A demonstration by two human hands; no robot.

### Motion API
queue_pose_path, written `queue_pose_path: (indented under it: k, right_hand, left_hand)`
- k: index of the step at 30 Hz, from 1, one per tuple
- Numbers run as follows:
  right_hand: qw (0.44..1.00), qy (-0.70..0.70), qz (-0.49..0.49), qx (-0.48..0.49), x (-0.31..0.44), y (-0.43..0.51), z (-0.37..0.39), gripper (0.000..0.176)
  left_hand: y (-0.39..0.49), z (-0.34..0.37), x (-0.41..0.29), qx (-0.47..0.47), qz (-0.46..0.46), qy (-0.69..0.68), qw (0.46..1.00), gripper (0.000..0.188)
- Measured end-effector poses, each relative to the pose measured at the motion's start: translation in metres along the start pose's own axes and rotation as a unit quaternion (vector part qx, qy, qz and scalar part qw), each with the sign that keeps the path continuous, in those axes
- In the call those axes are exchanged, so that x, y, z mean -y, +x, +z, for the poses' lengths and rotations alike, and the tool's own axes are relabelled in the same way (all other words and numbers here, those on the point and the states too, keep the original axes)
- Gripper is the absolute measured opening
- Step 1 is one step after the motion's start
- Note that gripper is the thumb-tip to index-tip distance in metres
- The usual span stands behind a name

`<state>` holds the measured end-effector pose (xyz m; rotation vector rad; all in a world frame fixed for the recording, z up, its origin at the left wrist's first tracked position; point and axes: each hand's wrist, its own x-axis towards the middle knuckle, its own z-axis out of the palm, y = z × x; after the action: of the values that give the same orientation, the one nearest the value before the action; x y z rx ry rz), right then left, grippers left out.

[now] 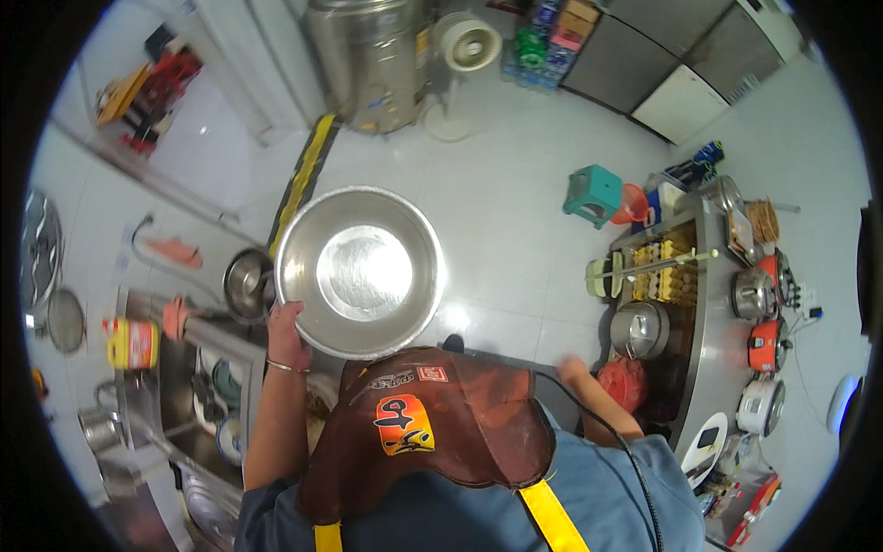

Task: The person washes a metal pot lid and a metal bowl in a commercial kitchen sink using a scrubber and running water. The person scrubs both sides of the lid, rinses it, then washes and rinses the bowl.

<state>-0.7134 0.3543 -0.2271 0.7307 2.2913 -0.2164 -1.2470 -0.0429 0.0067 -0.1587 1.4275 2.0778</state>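
My left hand grips the near left rim of a large round stainless steel basin. The basin's inside faces up towards me, and only bright light reflections show in it. Its far side stands out over the floor, and its near rim comes close to my brown apron. Out to the right hangs my right hand, blurred, beside the metal shelf unit; its fingers are too smeared to make out, and no object shows in it. A black cord runs across my right arm.
On the left are a steel sink with dishes, a yellow jug and a metal bowl. To the right, a steel counter carries several cookers. A green stool and a standing fan are on the tiled floor.
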Motion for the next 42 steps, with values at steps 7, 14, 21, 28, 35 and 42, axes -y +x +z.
queue_pose_path:
  k: [7,14,21,28,35,42]
  right_hand:
    - [0.977,0.166,0.135,0.018,-0.141,0.030,-0.002,0.053]
    - [0.797,0.584,0.042,-0.147,-0.065,0.198,-0.338,0.040]
    - [0.922,0.371,0.097,-0.053,-0.175,0.253,-0.311,0.047]
    - [0.757,0.604,0.250,0.026,-0.227,0.408,-0.397,0.035]
    - [0.887,0.432,0.143,0.082,-0.416,0.636,-0.522,0.024]
    - [0.960,0.075,-0.118,-0.242,-0.555,0.925,-0.937,0.027]
  left_hand:
    - [0.134,0.186,0.031,0.072,-0.117,-0.003,0.990,0.018]
    - [0.310,0.345,0.057,0.093,-0.119,-0.036,0.988,0.026]
    - [0.512,0.545,0.029,0.156,-0.131,0.039,0.978,0.035]
    - [0.701,0.690,0.011,0.111,-0.158,0.052,0.980,0.026]
    - [0.870,0.792,-0.003,0.036,-0.108,-0.040,0.993,0.036]
    - [1.004,0.839,-0.032,-0.049,-0.054,-0.125,0.989,0.023]
